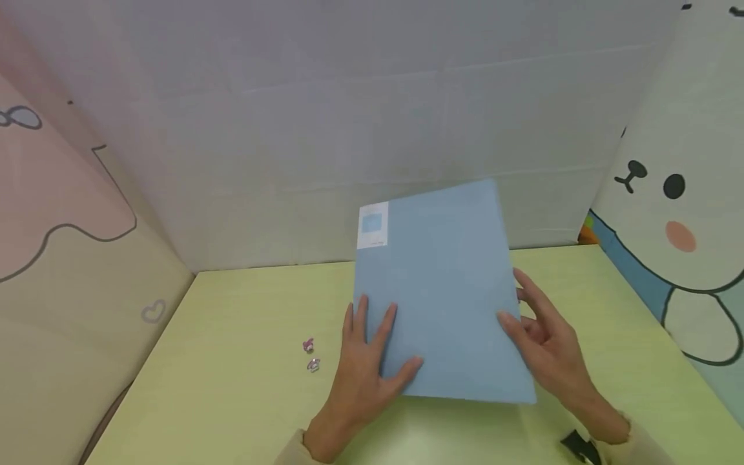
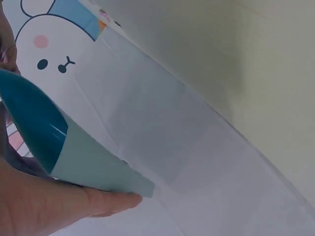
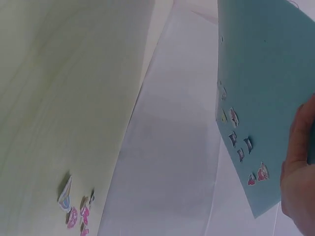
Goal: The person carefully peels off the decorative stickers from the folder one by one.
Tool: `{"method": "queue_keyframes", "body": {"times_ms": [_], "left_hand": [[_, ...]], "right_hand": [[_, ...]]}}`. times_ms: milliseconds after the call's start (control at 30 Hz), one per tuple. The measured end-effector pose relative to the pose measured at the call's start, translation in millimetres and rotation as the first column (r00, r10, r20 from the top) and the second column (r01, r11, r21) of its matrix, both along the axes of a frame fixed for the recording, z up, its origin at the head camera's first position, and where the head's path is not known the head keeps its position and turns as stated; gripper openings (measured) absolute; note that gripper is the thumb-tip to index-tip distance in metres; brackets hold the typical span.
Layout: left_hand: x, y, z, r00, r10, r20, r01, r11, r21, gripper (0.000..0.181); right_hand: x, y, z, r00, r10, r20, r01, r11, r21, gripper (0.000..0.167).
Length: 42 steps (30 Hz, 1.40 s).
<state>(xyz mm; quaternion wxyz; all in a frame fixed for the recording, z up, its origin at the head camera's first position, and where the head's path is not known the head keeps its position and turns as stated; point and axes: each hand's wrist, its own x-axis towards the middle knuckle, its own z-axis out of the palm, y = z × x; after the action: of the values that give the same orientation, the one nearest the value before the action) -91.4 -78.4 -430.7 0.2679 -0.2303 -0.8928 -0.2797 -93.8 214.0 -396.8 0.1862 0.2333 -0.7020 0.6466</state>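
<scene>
A light blue folder (image 1: 442, 290), with a white label at its top left corner, is held tilted up above the table. My left hand (image 1: 363, 371) rests on its lower left front, fingers straight and spread. At the right edge my right hand (image 1: 549, 349) pinches the folder, thumb in front and fingers behind. In the left wrist view the folder (image 2: 93, 152) bows, showing a darker, shiny surface. Several small stickers (image 3: 248, 144) show on a folder face in the right wrist view. Beside my left hand, a pink sticker (image 1: 308, 345) and a pale sticker (image 1: 314, 365) lie on the table.
The pale green table (image 1: 244, 323) meets a white cloth wall (image 1: 290, 142) at the back. Printed cartoon cloths (image 1: 692, 194) hang at both sides. A black object (image 1: 578, 445) lies near my right wrist. More cutout stickers (image 3: 73, 216) lie on the table.
</scene>
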Motion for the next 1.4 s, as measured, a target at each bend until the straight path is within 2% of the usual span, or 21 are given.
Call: {"method": "queue_keyframes", "body": {"times_ms": [133, 233, 400, 500, 633, 733, 833, 933, 967, 1100, 1167, 1233, 1300, 1400], "left_hand": [[2.8, 13.1, 4.3, 0.995, -0.045, -0.085, 0.041, 0.998, -0.052, 0.079], [5.8, 26.0, 8.7, 0.98, -0.125, -0.156, 0.108, 0.988, -0.112, 0.085], [10.5, 47.2, 16.8, 0.947, -0.229, -0.226, 0.191, 0.965, -0.18, 0.12], [12.4, 54.3, 20.0, 0.938, -0.254, -0.236, 0.207, 0.956, -0.207, 0.127], [14.6, 57.7, 22.0, 0.931, -0.276, -0.241, 0.212, 0.942, -0.261, 0.109], [15.7, 57.5, 23.5, 0.92, -0.288, -0.267, 0.207, 0.934, -0.292, 0.087], [16.3, 57.7, 25.8, 0.89, -0.304, -0.34, 0.199, 0.93, -0.31, 0.061], [17.5, 58.0, 28.0, 0.846, -0.332, -0.418, 0.214, 0.928, -0.305, 0.045], [17.9, 57.8, 28.7, 0.832, -0.343, -0.437, 0.232, 0.929, -0.288, 0.044], [17.5, 52.7, 32.8, 0.801, -0.387, -0.456, 0.356, 0.921, -0.157, 0.039], [17.0, 49.7, 35.4, 0.797, -0.389, -0.463, 0.414, 0.909, -0.051, 0.037], [16.4, 48.0, 38.2, 0.779, -0.374, -0.503, 0.467, 0.882, 0.067, 0.034], [16.8, 47.8, 41.3, 0.768, -0.331, -0.548, 0.498, 0.847, 0.187, 0.032], [18.5, 48.6, 45.0, 0.765, -0.239, -0.598, 0.52, 0.776, 0.356, 0.031]], "right_hand": [[2.4, -4, 1.5, 0.999, -0.042, -0.024, 0.042, 0.999, 0.001, 0.064], [2.5, -7, 0.8, 0.998, 0.0, -0.062, -0.002, 1.0, -0.032, 0.058], [0.8, -15, -0.6, 0.986, 0.061, -0.153, -0.074, 0.994, -0.077, 0.054], [0.7, -21, -0.6, 0.984, 0.064, -0.168, -0.079, 0.993, -0.084, 0.054], [1.1, -28, 1.4, 0.977, 0.083, -0.198, -0.106, 0.988, -0.109, 0.051], [3.4, -31, 5.6, 0.974, 0.093, -0.209, -0.12, 0.986, -0.117, 0.047], [8.1, -33, 13.6, 0.981, 0.082, -0.177, -0.1, 0.991, -0.093, 0.051], [10.7, -34, 23.6, 0.982, 0.107, -0.153, -0.121, 0.989, -0.081, 0.058], [10.7, -35, 26.9, 0.98, 0.133, -0.15, -0.146, 0.986, -0.078, 0.061], [7.0, -37, 32.8, 0.952, 0.277, -0.132, -0.288, 0.955, -0.076, 0.065], [5.1, -38, 30.3, 0.955, 0.29, -0.059, -0.292, 0.955, -0.046, 0.067], [3.5, -39, 24.1, 0.973, 0.23, 0.034, -0.23, 0.973, 0.017, 0.068], [2.6, -41, 16.6, 0.983, 0.116, 0.144, -0.135, 0.983, 0.125, 0.07], [0.5, -42, 5.2, 0.967, -0.04, 0.25, -0.037, 0.954, 0.296, 0.077]]}}
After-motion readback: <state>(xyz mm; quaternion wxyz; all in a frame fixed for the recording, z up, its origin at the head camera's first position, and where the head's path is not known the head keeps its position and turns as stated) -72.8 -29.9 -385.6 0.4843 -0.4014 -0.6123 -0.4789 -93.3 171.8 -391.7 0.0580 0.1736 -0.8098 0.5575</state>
